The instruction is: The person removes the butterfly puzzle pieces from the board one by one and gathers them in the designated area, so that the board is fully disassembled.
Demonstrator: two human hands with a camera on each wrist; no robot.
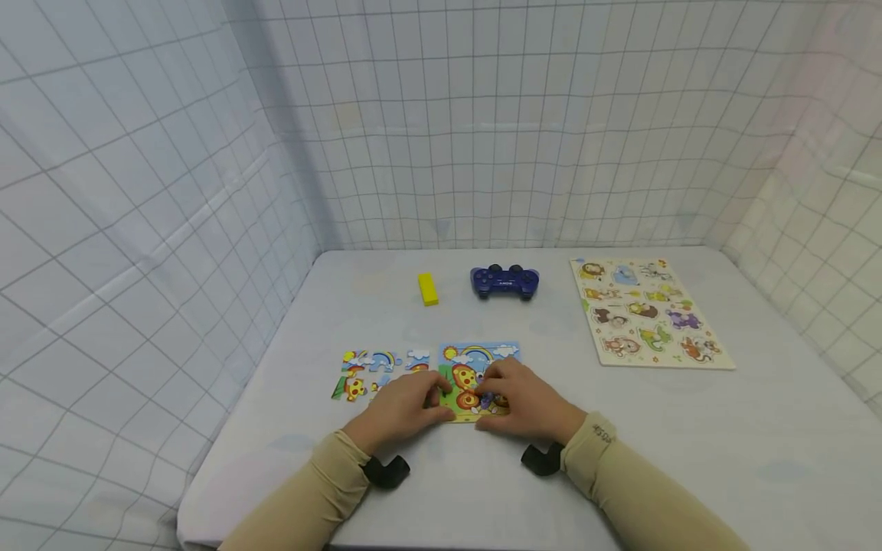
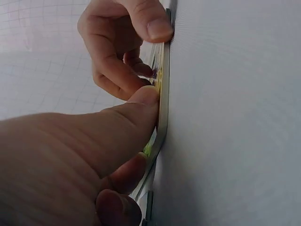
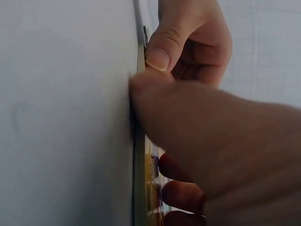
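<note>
A colourful jigsaw puzzle [image 1: 478, 353] in a shallow board lies on the table before me, showing a rainbow, a sun and a butterfly. My left hand [image 1: 400, 405] holds the board's near left corner, thumb at the front edge and fingers at the left side. Over the right part of the picture, my right hand [image 1: 527, 402] has its fingers curled down onto the pieces, while its thumb [image 2: 160, 29] rests at the front edge. A purple patch [image 1: 487, 400] shows by its fingertips. The right hand covers part of the picture. Loose jigsaw pieces [image 1: 352, 389] lie left of the board, partly behind my left hand.
Farther back lie a yellow block [image 1: 428, 289] and a blue game controller [image 1: 505, 282]. A cream animal peg board [image 1: 648, 314] is at the right. White grid-patterned cloth [image 1: 482, 130] surrounds the white table [image 1: 689, 451] behind and at the sides.
</note>
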